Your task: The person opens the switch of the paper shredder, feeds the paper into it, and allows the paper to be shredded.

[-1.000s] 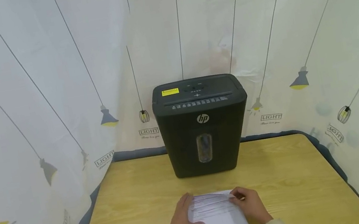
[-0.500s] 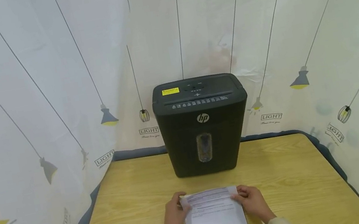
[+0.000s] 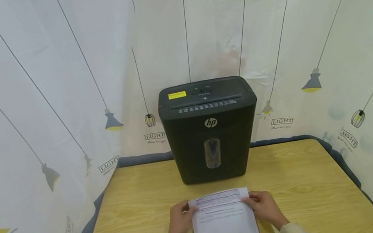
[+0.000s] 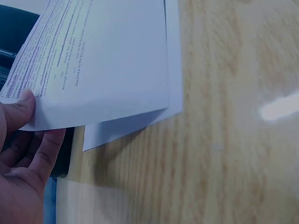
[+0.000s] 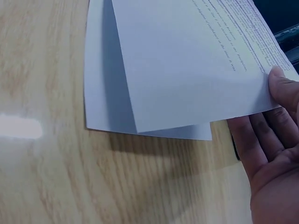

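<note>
A printed sheet of paper (image 3: 224, 222) with purple lines across its upper text is held between both hands. My left hand (image 3: 180, 222) pinches its left edge near the top, thumb on the printed face and fingers beneath, as the left wrist view shows on the sheet (image 4: 107, 60). On the opposite edge my right hand (image 3: 265, 207) grips it the same way, the thumb (image 5: 282, 86) lying over the print. The sheet's far side is raised. Beneath it, more white paper (image 5: 100, 93) lies on the wooden table; how many sheets cannot be told.
Behind the paper stands a black HP paper shredder (image 3: 193, 153) with a slot in its top and a small front window. The wooden table (image 3: 131, 209) reaches back to a wall covering (image 3: 164, 33) printed with hanging lamps.
The left hand, earlier spread flat along the paper's left side, now pinches the top sheet's edge. Both hands have raised that sheet off the paper below, its far edge moving toward the shredder.
</note>
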A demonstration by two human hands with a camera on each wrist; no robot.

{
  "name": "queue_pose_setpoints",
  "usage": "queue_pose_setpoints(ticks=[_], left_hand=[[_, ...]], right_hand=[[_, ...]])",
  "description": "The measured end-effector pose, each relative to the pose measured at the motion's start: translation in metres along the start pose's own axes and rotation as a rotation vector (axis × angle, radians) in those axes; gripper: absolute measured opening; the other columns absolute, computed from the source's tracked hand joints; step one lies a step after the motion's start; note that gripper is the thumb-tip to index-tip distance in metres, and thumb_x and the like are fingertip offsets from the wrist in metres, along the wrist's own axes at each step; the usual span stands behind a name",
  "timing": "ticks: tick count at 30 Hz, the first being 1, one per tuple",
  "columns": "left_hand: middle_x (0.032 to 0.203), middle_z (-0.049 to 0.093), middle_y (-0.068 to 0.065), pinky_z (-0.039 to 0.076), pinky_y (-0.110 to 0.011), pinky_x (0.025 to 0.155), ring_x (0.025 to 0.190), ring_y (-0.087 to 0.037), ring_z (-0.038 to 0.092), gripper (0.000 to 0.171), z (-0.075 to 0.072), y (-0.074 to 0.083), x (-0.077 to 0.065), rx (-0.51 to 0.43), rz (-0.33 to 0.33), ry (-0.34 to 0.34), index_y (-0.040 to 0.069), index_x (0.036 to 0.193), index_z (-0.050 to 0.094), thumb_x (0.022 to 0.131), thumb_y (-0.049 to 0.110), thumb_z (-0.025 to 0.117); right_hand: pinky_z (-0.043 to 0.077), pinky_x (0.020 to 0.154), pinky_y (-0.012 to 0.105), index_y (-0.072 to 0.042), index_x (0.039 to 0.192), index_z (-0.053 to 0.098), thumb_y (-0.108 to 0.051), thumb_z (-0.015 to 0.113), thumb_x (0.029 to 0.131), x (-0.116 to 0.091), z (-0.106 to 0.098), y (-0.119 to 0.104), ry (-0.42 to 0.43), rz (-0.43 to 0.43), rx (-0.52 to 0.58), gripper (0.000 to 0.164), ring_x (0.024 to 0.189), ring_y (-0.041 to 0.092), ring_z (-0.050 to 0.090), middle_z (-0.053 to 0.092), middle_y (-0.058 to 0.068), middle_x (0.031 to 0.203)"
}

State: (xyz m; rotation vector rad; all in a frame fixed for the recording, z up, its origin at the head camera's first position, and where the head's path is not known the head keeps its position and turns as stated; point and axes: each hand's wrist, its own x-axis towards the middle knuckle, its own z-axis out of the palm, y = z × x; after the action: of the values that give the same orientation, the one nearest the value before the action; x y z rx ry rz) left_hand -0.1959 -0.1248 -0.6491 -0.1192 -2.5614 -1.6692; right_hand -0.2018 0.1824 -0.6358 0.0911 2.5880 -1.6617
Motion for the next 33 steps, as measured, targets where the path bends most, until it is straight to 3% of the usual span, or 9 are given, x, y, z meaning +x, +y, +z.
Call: queue_pose_setpoints(ticks=[5, 14, 22, 33], left_hand=[[0.091, 0.075, -0.008, 0.055, -0.022, 0.068, 0.081, -0.011, 0.064, 0.008, -0.001, 0.006, 0.003, -0.004, 0.004, 0.003, 0.007, 0.09, 0.075, 0.092, 0.014, 0.075], [0.09, 0.075, -0.003, 0.055, -0.023, 0.072, 0.082, -0.01, 0.064, 0.009, -0.007, 0.019, 0.006, 0.016, 0.012, 0.002, 0.011, 0.088, 0.073, 0.093, 0.018, 0.074], [0.093, 0.077, -0.009, 0.057, -0.026, 0.078, 0.088, -0.015, 0.069, 0.011, -0.014, 0.032, 0.017, 0.023, 0.062, 0.01, 0.007, 0.087, 0.073, 0.093, 0.016, 0.075], [0.097, 0.076, -0.004, 0.058, -0.026, 0.077, 0.087, -0.013, 0.065, 0.009, -0.022, 0.054, 0.03, 0.006, 0.062, 0.013, 0.01, 0.098, 0.077, 0.095, 0.018, 0.074]], right_hand=[[0.035, 0.05, 0.019, -0.004, 0.086, 0.074, -0.013, 0.074, 0.094, 0.002, -0.004, -0.005, 0.006, -0.009, -0.006, 0.013, 0.056, 0.006, 0.047, 0.063, -0.001, 0.064], [0.047, 0.057, 0.022, -0.006, 0.089, 0.076, -0.016, 0.074, 0.094, 0.007, -0.014, -0.015, -0.012, -0.034, 0.013, 0.011, 0.063, 0.009, 0.056, 0.075, 0.004, 0.073], [0.058, 0.064, 0.029, -0.005, 0.091, 0.076, -0.015, 0.073, 0.095, 0.011, -0.024, -0.03, -0.018, -0.079, 0.008, 0.011, 0.068, 0.01, 0.064, 0.076, 0.005, 0.077], [0.057, 0.067, 0.025, -0.006, 0.095, 0.076, -0.019, 0.072, 0.096, 0.016, -0.037, -0.051, -0.009, -0.119, -0.005, 0.013, 0.073, 0.012, 0.066, 0.078, 0.006, 0.084]])
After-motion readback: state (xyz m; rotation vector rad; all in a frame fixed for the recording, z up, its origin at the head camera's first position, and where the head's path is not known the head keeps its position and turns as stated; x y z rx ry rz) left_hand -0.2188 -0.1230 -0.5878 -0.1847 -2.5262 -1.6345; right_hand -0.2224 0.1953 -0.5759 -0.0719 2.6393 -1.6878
